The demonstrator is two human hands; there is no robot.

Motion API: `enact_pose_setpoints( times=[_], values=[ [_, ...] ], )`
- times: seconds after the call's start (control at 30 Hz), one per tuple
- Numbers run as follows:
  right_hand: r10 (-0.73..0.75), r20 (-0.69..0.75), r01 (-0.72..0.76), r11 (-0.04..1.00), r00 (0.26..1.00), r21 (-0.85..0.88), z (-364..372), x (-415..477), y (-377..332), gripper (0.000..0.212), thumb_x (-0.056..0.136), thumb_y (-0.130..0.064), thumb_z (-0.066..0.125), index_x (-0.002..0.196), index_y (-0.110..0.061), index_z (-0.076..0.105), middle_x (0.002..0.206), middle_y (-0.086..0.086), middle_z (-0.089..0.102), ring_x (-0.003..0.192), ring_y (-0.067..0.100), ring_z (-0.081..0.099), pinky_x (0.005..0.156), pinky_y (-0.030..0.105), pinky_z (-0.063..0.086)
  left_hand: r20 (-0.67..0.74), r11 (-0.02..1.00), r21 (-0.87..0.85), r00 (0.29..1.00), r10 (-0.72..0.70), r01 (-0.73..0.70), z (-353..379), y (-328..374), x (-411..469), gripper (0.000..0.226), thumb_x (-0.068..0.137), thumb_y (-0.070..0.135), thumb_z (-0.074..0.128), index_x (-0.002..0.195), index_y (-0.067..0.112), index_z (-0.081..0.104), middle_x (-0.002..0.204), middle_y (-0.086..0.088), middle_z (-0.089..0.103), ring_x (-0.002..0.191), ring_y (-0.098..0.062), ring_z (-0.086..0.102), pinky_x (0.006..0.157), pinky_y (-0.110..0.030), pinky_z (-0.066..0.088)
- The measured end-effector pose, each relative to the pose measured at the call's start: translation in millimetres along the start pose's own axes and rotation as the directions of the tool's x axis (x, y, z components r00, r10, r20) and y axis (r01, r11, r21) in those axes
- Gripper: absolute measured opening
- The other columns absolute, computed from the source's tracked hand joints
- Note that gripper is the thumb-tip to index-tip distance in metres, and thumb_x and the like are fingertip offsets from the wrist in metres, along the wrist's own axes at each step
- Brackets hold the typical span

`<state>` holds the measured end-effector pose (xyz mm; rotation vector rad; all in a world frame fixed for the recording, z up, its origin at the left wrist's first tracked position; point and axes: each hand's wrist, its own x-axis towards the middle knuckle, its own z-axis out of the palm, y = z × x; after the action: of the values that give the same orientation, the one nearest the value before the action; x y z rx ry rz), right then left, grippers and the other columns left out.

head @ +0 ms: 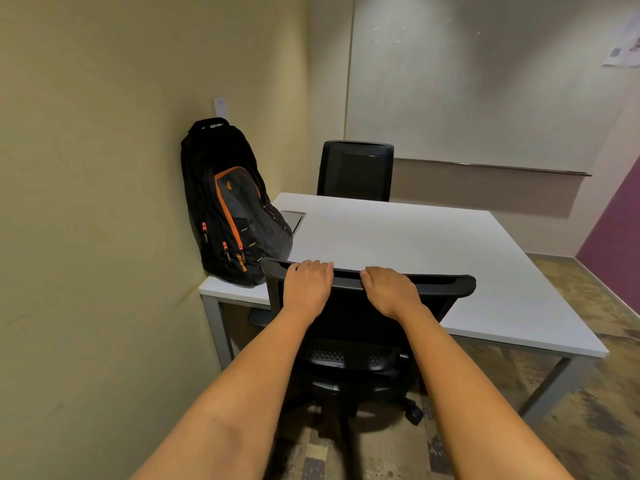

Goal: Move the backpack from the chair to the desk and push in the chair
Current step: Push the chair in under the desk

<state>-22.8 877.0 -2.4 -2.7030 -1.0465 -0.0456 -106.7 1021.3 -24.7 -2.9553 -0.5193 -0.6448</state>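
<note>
Gripping the chair (363,327) by its top rail, the left hand (308,284) and right hand (389,289) are curling closed over it, probably to steer it under the surface (433,244). The backpack (235,206) is already standing there, leaning against the wall (104,168).

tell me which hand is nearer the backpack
Left. The left hand grips the chair top rail just beside the backpack; the right hand grips farther along, away from it.
</note>
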Motion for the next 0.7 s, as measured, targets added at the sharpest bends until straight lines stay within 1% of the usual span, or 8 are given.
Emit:
enact_pose_setpoints(
  times=[0.07, 0.17, 0.23, 0.3, 0.33, 0.53, 0.63, 0.7],
  values=[
    [-0.007, 0.003, 0.007, 1.000, 1.000, 0.010, 0, -4, 0, 0.048, 0.103, -0.036, 0.019, 0.110, -0.007, 0.057, 0.115, 0.010, 0.062, 0.105, 0.027, 0.056, 0.084, 0.035, 0.039, -0.042, 0.998, -0.068, 0.999, -0.009, 0.006, 0, 0, -4, 0.037, 0.102, 0.021, 0.024, 0.115, 0.013, 0.057, 0.109, -0.005, 0.064, 0.108, -0.023, 0.057, 0.090, -0.035, 0.037],
    [-0.019, 0.005, 0.019, 1.000, 1.000, 0.017, -1, -10, 2, 0.047, 0.104, -0.036, 0.021, 0.113, -0.007, 0.056, 0.117, 0.011, 0.061, 0.109, 0.027, 0.055, 0.090, 0.036, 0.039, -0.059, 0.993, -0.116, 0.998, -0.007, 0.000, 1, 3, -11, 0.042, 0.102, 0.024, 0.023, 0.128, 0.011, 0.054, 0.131, -0.006, 0.059, 0.125, -0.021, 0.048, 0.104, -0.034, 0.031],
    [-0.034, 0.013, 0.034, 0.999, 0.999, 0.016, -1, -13, 2, 0.048, 0.104, -0.036, 0.021, 0.124, -0.006, 0.053, 0.132, 0.011, 0.056, 0.124, 0.027, 0.049, 0.102, 0.036, 0.035, -0.036, 0.992, -0.127, 0.999, -0.024, 0.020, 0, 7, -16, 0.044, 0.103, 0.026, 0.022, 0.134, 0.012, 0.049, 0.140, -0.006, 0.051, 0.133, -0.020, 0.041, 0.110, -0.034, 0.025],
    [-0.035, 0.028, 0.034, 0.999, 0.999, 0.007, -1, -18, 3, 0.053, 0.104, -0.037, 0.021, 0.142, -0.006, 0.041, 0.152, 0.011, 0.037, 0.140, 0.025, 0.034, 0.115, 0.035, 0.022, -0.012, 0.989, -0.140, 0.999, -0.050, 0.047, -2, 10, -20, 0.045, 0.103, 0.028, 0.022, 0.139, 0.013, 0.044, 0.147, -0.006, 0.043, 0.138, -0.019, 0.033, 0.115, -0.035, 0.019],
    [-0.037, 0.030, 0.037, 0.999, 0.999, 0.006, 0, -21, 4, 0.055, 0.104, -0.038, 0.020, 0.146, -0.006, 0.034, 0.156, 0.011, 0.030, 0.143, 0.023, 0.028, 0.117, 0.034, 0.018, -0.002, 0.988, -0.141, 0.998, -0.058, 0.057, -2, 11, -22, 0.046, 0.103, 0.030, 0.021, 0.141, 0.014, 0.041, 0.149, -0.005, 0.040, 0.140, -0.018, 0.030, 0.117, -0.035, 0.017],
    [-0.070, -0.088, 0.069, 0.998, 0.994, -0.010, 6, -49, 10, 0.058, 0.103, -0.042, 0.021, 0.151, -0.010, 0.025, 0.157, 0.007, 0.029, 0.146, 0.019, 0.024, 0.120, 0.032, 0.014, 0.068, 0.989, -0.130, 0.996, -0.058, 0.066, -7, 11, -37, 0.052, 0.102, 0.038, 0.019, 0.150, 0.016, 0.023, 0.158, -0.003, 0.022, 0.146, -0.017, 0.014, 0.121, -0.035, 0.006],
    [-0.035, -0.126, 0.047, 0.995, 0.991, 0.091, 5, -70, 12, 0.056, 0.103, -0.042, 0.022, 0.149, -0.013, 0.031, 0.157, 0.003, 0.031, 0.146, 0.016, 0.024, 0.118, 0.030, 0.016, 0.097, 0.989, -0.130, 0.994, -0.059, 0.072, -13, 10, -39, 0.054, 0.102, 0.041, 0.019, 0.150, 0.016, 0.020, 0.159, -0.003, 0.019, 0.147, -0.017, 0.010, 0.121, -0.036, 0.005],
    [-0.006, -0.173, 0.040, 0.980, 0.985, 0.193, -2, -83, 12, 0.052, 0.103, -0.041, 0.026, 0.147, -0.016, 0.038, 0.152, 0.001, 0.039, 0.142, 0.014, 0.032, 0.115, 0.028, 0.022, 0.086, 0.987, -0.141, 0.994, -0.065, 0.077, -20, 8, -35, 0.056, 0.102, 0.042, 0.019, 0.150, 0.016, 0.018, 0.160, -0.004, 0.016, 0.147, -0.018, 0.009, 0.120, -0.036, 0.004]
  ],
)
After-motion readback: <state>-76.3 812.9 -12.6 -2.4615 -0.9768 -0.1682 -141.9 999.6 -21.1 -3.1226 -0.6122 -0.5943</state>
